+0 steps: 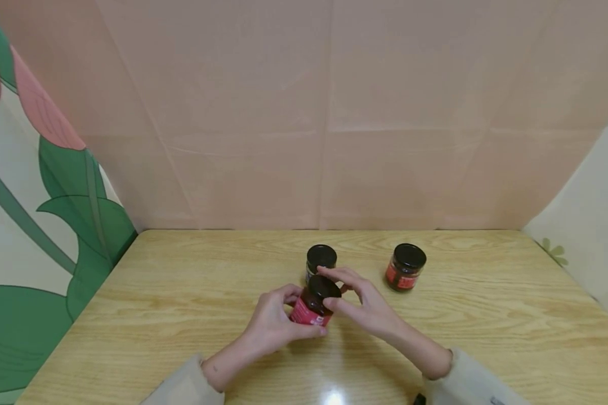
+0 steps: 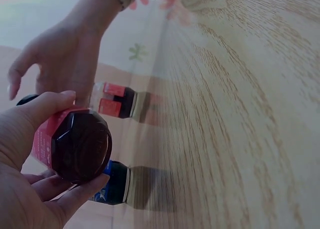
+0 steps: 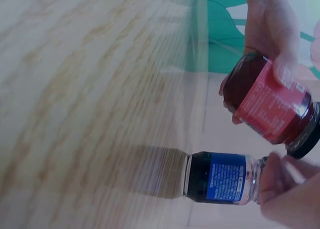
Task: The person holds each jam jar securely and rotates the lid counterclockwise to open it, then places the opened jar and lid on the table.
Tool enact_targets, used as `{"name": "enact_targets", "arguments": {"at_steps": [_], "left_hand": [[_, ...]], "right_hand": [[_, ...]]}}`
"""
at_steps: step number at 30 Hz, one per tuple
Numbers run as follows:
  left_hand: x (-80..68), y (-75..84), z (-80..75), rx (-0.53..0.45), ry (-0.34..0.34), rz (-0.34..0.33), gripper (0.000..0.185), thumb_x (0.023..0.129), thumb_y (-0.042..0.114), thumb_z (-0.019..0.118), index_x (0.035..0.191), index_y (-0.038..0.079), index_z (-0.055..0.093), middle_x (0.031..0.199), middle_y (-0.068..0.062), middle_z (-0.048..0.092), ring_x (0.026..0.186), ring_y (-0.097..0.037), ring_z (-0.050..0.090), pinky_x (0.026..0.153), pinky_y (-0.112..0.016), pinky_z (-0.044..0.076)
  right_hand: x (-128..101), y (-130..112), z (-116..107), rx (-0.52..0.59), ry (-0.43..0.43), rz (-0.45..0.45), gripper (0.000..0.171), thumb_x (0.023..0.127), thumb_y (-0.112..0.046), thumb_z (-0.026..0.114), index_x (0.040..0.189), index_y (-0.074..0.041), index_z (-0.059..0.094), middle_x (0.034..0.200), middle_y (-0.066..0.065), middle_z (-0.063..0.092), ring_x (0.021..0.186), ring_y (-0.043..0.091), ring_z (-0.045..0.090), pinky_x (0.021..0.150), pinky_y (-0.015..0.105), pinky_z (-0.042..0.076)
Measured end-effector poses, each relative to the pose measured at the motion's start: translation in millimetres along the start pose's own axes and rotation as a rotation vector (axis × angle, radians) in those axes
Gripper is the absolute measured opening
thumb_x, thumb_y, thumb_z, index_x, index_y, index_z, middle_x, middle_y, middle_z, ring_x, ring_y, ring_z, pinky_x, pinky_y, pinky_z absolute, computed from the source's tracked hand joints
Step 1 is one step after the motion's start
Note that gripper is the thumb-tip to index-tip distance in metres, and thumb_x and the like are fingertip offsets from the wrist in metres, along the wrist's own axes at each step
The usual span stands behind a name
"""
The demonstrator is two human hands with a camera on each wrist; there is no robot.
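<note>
Red-labelled jar (image 1: 314,304) held tilted above the table (image 1: 182,292), gripped around its body by the left hand (image 1: 271,326). Right hand (image 1: 367,306) curled over its black lid (image 1: 324,287), fingertips touching the rim. Blue-labelled jar (image 1: 320,260) just behind; another red jar (image 1: 406,266) far right.

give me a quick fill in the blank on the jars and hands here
1. The left hand grips a jar with a ____ label.
2. The right hand has its fingers at that jar's black ____.
3. The jar standing just behind it has a ____ label, as the right wrist view shows.
4. In all, ____ jars are in view above the wooden table.

Missing words: red; lid; blue; three
</note>
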State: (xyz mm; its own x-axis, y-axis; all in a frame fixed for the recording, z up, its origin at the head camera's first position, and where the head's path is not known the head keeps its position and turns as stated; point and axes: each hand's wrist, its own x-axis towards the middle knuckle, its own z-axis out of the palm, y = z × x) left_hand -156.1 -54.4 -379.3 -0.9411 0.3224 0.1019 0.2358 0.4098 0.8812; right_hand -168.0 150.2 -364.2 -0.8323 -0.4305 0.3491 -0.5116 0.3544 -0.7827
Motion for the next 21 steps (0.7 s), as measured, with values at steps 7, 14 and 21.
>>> {"name": "enact_targets", "arguments": {"at_steps": [7, 14, 21], "left_hand": [[0.2, 0.0, 0.8, 0.009, 0.033, 0.019, 0.050, 0.061, 0.030, 0.091, 0.099, 0.011, 0.065, 0.089, 0.005, 0.069, 0.085, -0.011, 0.061, 0.070, -0.023, 0.050], [0.1, -0.6, 0.4, 0.005, 0.042, 0.007, 0.049, 0.059, 0.030, 0.091, 0.097, 0.015, 0.065, 0.088, 0.007, 0.069, 0.085, -0.009, 0.060, 0.070, -0.023, 0.050], [-0.3, -2.3, 2.2, 0.004, 0.039, 0.032, 0.049, 0.059, 0.030, 0.091, 0.098, 0.014, 0.065, 0.090, 0.006, 0.069, 0.085, -0.010, 0.062, 0.070, -0.022, 0.051]], "right_hand": [[0.6, -7.6, 10.3, -0.208, 0.113, 0.164, 0.050, 0.081, -0.042, 0.074, 0.118, -0.010, 0.063, 0.109, -0.001, 0.065, 0.097, 0.014, 0.057, 0.079, 0.032, 0.048], [2.7, -14.9, 15.3, -0.497, 0.169, 0.225, 0.042, 0.080, -0.058, 0.067, 0.085, -0.018, 0.054, 0.081, -0.003, 0.054, 0.072, 0.012, 0.047, 0.060, 0.025, 0.038], [6.8, -15.4, 17.2, -0.650, 0.178, 0.281, 0.052, 0.080, -0.068, 0.059, 0.073, -0.018, 0.046, 0.065, -0.004, 0.043, 0.057, 0.011, 0.039, 0.047, 0.025, 0.028]]}}
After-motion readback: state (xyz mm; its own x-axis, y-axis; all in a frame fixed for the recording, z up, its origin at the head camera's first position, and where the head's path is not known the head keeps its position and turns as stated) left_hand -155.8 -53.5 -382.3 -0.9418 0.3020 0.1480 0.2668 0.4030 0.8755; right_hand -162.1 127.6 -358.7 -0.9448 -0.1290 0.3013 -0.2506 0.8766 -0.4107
